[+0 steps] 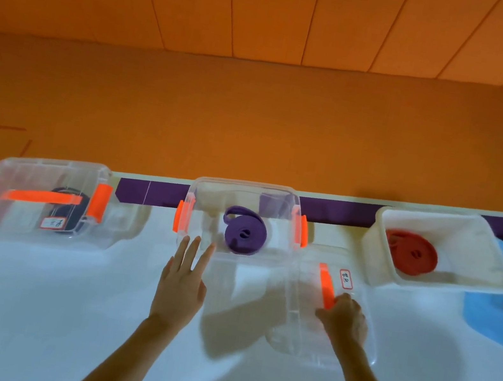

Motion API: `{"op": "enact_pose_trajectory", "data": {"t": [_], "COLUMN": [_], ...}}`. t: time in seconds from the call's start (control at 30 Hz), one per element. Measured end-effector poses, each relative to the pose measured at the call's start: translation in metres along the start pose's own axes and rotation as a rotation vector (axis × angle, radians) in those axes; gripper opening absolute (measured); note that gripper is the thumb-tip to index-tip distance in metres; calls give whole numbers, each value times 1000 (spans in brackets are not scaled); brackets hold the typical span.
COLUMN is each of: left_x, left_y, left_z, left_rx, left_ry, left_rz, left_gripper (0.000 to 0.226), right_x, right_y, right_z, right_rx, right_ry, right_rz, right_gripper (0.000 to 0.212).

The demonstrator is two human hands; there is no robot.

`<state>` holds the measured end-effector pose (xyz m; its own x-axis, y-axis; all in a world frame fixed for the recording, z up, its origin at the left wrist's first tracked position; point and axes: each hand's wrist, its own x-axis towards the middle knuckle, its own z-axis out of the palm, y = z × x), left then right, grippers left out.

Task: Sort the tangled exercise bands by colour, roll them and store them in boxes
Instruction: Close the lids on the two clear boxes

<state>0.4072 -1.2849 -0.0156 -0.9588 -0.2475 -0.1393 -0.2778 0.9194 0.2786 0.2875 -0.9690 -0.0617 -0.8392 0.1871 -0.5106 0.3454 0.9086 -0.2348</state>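
Three boxes, three rolled bands, two loose lids!
Purple band (246,233) coiled in the open clear box (244,186) at 12 o'clock; dark band (68,211) in the lidded box (34,231) at 10; red band (411,255) in the white box (470,235) at 2. Left hand (182,282) flat-fingered at the clear box's near wall; right hand (343,317) grips the clear lid (301,300). Blue lid (489,319) at 3. White surface (55,307), purple tape (340,211), orange floor (256,117).

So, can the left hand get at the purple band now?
Probably yes: the purple band lies uncovered in the middle box, the left hand is near its front wall, and the right hand holds the lid aside.
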Motion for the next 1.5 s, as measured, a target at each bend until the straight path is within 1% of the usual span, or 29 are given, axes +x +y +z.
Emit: {"op": "enact_pose_trajectory", "data": {"t": [0.1, 0.3, 0.5, 0.6, 0.73, 0.87, 0.97, 1.07, 1.17, 1.3, 1.4, 1.5], "left_x": [-1, -2, -2, -2, -1, -6, -15, -17, -12, 2, 16, 27], "left_y": [-3, -6, -8, -8, -10, -6, 4, 10, 10, 2, -5, -12], "left_z": [0, 2, 7, 7, 5, -4, -9, -12, -18, -27, -30, -28], "left_rx": [-10, -15, -16, -29, -57, -182, -281, -362, -418, -433, -456, -472], "left_ry": [50, 56, 57, 46, 59, 90, 152, 175, 178, 145, 99, 81], "left_rz": [29, 60, 63, 57, 51, -4, -78, -145, -207, -262, -290, -299], "left_gripper": [87, 86, 87, 87, 75, 66, 65, 64, 63, 59, 59, 60], "right_x": [-18, -57, -80, -85, -79, -61, -47, -32, -20, -7, 4, 8], "right_y": [18, 46, 64, 61, 28, -20, -55, -94, -134, -181, -207, -223], "right_z": [-10, -27, -39, -49, -66, -78, -80, -77, -77, -74, -69, -61], "right_rx": [3, 70, 194, 250, 235, 144, -16, -199, -282, -402, -462, -476], "right_ry": [9, 32, 120, 151, 194, 202, 241, 260, 223, 185, 110, 76], "right_rz": [-11, 0, -73, -128, -203, -337, -478, -651, -749, -879, -929, -969], "right_gripper": [42, 37, 35, 33, 32, 34, 36, 34, 32, 36, 39, 39]}}
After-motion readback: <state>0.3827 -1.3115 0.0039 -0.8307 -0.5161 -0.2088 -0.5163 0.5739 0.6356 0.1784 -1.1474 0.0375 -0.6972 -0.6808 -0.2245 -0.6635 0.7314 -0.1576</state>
